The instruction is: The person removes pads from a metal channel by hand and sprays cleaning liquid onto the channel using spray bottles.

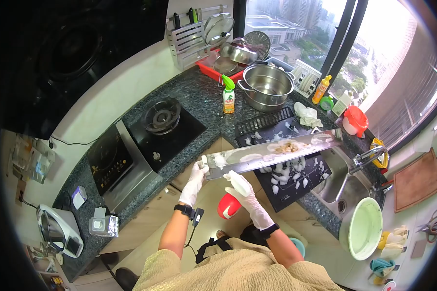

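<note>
A long metal panel (272,154) with white foam and brown grime on it is held up at a slant over the counter's front edge. My left hand (195,182), in a white glove, grips the panel's left end. My right hand (243,191), also gloved, is just below the panel, its fingers curled round a red and white object (228,206). Under the panel lies a black board (289,182) spotted with foam. A spray bottle with a green top (228,97) stands behind the panel.
A gas burner (162,116) is at the left. Behind are a steel pot (268,85) and a red tray (209,72). On the right are a white cloth (308,115), the sink (332,186) with its faucet (364,157), and a pale green basin (365,228).
</note>
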Demonstrator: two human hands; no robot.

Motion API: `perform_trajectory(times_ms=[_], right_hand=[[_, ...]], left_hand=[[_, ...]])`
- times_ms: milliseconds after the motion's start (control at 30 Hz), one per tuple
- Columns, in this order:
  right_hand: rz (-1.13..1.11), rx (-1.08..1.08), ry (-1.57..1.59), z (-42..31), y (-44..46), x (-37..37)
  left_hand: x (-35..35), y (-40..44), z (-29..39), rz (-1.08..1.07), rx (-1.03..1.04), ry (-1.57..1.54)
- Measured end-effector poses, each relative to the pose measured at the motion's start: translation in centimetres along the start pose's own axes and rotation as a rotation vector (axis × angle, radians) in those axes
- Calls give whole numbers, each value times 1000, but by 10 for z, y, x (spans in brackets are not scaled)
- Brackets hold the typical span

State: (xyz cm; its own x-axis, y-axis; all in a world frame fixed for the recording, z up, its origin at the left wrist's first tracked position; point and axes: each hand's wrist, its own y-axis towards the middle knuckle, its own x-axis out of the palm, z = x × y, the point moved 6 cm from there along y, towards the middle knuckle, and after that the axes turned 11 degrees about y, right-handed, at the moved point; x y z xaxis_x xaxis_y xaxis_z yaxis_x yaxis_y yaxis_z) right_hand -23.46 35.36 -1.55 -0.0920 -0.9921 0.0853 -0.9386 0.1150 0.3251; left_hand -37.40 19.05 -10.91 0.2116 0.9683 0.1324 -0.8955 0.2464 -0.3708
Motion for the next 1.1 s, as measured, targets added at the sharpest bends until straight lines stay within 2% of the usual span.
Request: perform_trajectory(times_ms=[67,233,367,467,600,900,967,1100], right_hand=[[-28,-88,-113,-24,-3,-5],[4,-2,71,-38,-11,-21],[30,85,173,-35,-18,-35],[43,-22,164,-53,-16,-39],[88,65,84,-56,-18,-43],[151,154,86,-60,-9,-51],[143,108,43,-64,-4,-49],[136,165,43,-63,-3,-49]], left_hand=[[-3,9,-10,-20,-53,-26],[-14,49,-37,-34,-158,-100],[-17,61,-43,-6,-178,-131],[-19,72,-52,-50,-174,-92],[-20,82,-59,-108,-200,-45],[-13,68,-47,-49,-208,-77],[-20,61,-27,163,41,160],[-13,29,13,581,546,635]])
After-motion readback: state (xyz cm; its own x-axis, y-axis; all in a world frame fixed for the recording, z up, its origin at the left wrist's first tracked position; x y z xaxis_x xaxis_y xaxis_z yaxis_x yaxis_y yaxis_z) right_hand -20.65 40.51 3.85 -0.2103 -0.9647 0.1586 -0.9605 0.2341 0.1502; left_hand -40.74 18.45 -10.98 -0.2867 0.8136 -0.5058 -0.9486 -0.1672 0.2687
